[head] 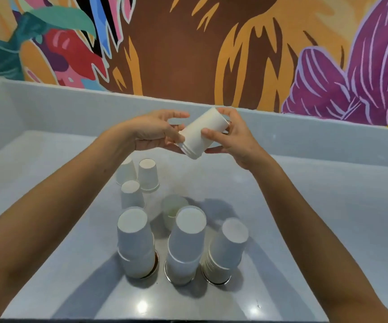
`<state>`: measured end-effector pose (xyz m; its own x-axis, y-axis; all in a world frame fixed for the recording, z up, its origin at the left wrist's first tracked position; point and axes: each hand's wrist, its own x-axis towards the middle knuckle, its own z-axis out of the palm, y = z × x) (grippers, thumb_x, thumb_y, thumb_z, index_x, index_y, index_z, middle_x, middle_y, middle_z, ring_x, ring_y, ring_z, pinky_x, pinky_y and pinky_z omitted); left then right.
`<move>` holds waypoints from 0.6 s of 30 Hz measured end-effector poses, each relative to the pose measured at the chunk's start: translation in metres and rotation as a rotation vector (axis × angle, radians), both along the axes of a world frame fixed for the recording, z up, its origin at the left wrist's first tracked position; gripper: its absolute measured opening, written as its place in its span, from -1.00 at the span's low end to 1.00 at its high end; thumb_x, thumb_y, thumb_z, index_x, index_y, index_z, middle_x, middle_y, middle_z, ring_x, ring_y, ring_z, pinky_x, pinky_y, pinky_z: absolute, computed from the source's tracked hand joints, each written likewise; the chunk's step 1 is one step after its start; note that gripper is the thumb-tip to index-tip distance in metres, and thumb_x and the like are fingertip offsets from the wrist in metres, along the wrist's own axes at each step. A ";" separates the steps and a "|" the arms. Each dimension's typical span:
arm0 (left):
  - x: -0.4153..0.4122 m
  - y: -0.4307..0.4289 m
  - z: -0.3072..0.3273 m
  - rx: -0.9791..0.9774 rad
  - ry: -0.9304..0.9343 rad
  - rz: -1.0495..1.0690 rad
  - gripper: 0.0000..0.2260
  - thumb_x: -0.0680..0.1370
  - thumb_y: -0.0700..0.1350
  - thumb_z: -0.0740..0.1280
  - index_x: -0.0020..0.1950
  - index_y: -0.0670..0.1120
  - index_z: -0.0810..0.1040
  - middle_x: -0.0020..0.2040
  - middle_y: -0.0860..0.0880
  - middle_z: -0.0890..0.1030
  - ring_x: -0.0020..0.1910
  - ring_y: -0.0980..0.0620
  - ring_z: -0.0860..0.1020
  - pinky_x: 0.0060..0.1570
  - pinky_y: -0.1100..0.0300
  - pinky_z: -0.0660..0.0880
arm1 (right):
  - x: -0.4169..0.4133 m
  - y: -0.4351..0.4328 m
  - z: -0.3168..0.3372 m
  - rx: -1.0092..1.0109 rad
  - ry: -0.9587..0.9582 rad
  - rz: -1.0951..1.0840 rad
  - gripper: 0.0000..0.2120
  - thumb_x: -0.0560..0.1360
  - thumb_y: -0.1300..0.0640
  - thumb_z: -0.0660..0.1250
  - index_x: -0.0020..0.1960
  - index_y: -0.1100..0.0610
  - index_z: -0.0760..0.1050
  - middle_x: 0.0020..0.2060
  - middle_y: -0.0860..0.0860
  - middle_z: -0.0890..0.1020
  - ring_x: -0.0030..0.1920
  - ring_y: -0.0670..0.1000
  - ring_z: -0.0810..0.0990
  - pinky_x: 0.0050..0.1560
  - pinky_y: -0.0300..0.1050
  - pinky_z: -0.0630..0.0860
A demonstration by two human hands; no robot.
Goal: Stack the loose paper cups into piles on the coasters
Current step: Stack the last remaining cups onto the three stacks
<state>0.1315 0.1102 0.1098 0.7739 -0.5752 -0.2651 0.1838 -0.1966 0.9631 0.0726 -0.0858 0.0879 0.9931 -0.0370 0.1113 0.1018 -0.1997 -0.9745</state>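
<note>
At centre frame the left hand (155, 132) pinches the rim end of tilted nested cups (200, 136), the right hand (233, 138) grips their base end; lower centre, three piles (186, 241) stand on coasters (216, 281), loose cups (148, 174) just behind; bare bench (316, 217) on both sides.

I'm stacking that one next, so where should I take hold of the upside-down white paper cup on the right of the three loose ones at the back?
Probably take the upside-down white paper cup around its upper wall, just under the flat base facing up, coming from above and the right. It narrows upward, and another loose cup crowds its left side.
</note>
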 end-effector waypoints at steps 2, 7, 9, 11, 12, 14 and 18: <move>-0.011 0.010 0.006 0.019 -0.049 -0.024 -0.42 0.49 -0.39 0.35 0.43 0.01 0.34 0.27 -0.07 0.50 0.16 -0.12 0.57 -0.04 0.05 0.63 | -0.017 0.009 0.014 -0.070 -0.021 -0.009 -0.45 0.46 0.13 0.44 0.34 -0.02 0.25 0.21 0.02 0.41 0.16 0.04 0.49 -0.03 -0.01 0.65; -0.037 0.034 0.006 0.343 -0.408 -0.286 -0.55 0.43 -0.12 0.49 0.29 0.03 0.48 0.17 0.04 0.60 0.15 0.02 0.58 0.11 0.20 0.53 | -0.053 0.037 0.031 -0.320 -0.078 -0.053 -0.48 0.47 0.03 0.42 0.32 -0.05 0.24 0.17 -0.09 0.40 0.12 0.00 0.49 0.00 -0.14 0.62; -0.045 0.043 0.003 0.426 -0.504 -0.330 -0.53 0.40 0.03 0.51 0.27 0.08 0.48 0.15 0.10 0.59 0.15 0.04 0.55 0.18 0.14 0.50 | -0.064 0.050 0.031 -0.402 -0.110 -0.065 -0.48 0.46 -0.01 0.42 0.32 -0.04 0.24 0.17 -0.11 0.41 0.13 -0.02 0.48 0.03 -0.17 0.59; -0.051 0.055 0.001 0.459 -0.525 -0.352 -0.44 0.32 0.19 0.52 0.27 0.15 0.46 0.14 0.14 0.58 0.14 0.04 0.55 0.21 0.07 0.50 | -0.075 0.068 0.030 -0.453 -0.131 -0.075 -0.48 0.46 -0.03 0.42 0.31 -0.03 0.25 0.16 -0.14 0.40 0.12 -0.05 0.47 -0.01 -0.25 0.55; -0.053 0.058 0.000 0.461 -0.524 -0.369 -0.41 0.29 0.21 0.51 0.28 0.17 0.45 0.15 0.15 0.58 0.14 0.05 0.55 0.22 0.06 0.50 | -0.079 0.073 0.030 -0.479 -0.141 -0.076 -0.47 0.45 -0.05 0.42 0.31 -0.03 0.25 0.15 -0.15 0.40 0.11 -0.07 0.47 -0.04 -0.29 0.54; -0.057 0.068 0.000 0.451 -0.512 -0.432 -0.40 0.30 0.20 0.52 0.30 0.18 0.44 0.18 0.17 0.58 0.16 0.07 0.56 0.22 0.10 0.50 | -0.089 0.085 0.028 -0.537 -0.164 -0.067 -0.45 0.44 -0.09 0.42 0.31 -0.02 0.26 0.15 -0.16 0.42 0.10 -0.08 0.48 -0.05 -0.29 0.55; -0.067 0.088 -0.007 0.435 -0.509 -0.518 -0.38 0.26 0.20 0.52 0.28 0.22 0.43 0.14 0.21 0.59 0.15 0.08 0.57 0.21 0.05 0.53 | -0.106 0.107 0.023 -0.608 -0.186 -0.028 -0.42 0.42 -0.13 0.43 0.31 -0.03 0.24 0.21 -0.09 0.48 0.08 -0.08 0.51 -0.03 -0.27 0.56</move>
<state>0.0644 0.1982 0.1032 0.5258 -0.8173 -0.2357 -0.4670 -0.5089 0.7231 -0.0331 0.0209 0.1109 0.9546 0.0617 0.2914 0.2455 -0.7170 -0.6524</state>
